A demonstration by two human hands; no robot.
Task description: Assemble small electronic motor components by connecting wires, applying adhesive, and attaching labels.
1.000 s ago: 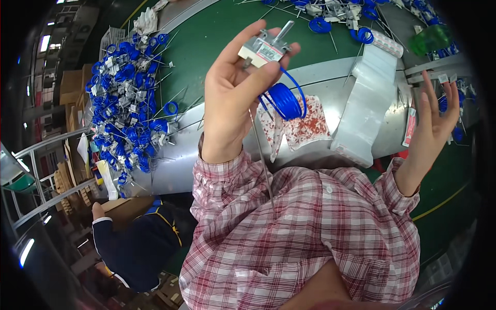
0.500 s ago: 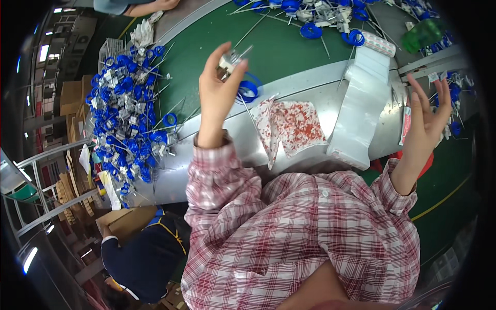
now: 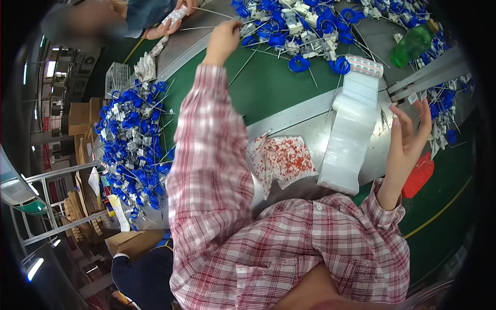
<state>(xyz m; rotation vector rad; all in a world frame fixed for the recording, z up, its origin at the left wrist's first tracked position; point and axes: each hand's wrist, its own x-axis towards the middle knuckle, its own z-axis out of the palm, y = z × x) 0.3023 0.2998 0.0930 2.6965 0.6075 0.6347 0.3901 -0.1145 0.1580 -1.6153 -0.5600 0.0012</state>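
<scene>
My left hand [image 3: 225,40] stretches far forward to the left edge of a pile of blue coiled cables with white plugs [image 3: 305,31]. Its fingers are curled together, and what they hold, if anything, is hidden. Thin grey cables lie close beside it. At the right, my right hand [image 3: 411,137] is raised with fingers apart, and small white labels [image 3: 413,98] cling at its fingertips. Left of this hand a long strip of white label backing [image 3: 351,134] runs from a roll [image 3: 366,67] over the metal edge. A red-speckled cloth [image 3: 290,159] lies between my arms.
Another heap of blue cables [image 3: 132,150] fills the left side. A co-worker's hands [image 3: 175,18] hold a whitish item at the far left. A green bottle [image 3: 413,46] and a metal rail [image 3: 429,72] stand at right. A second person [image 3: 142,279] bends at lower left.
My left hand has moved forward to the cable pile; the plug it held is no longer visible. My right hand stays raised with the labels. The co-worker's hands show more, with a whitish item.
</scene>
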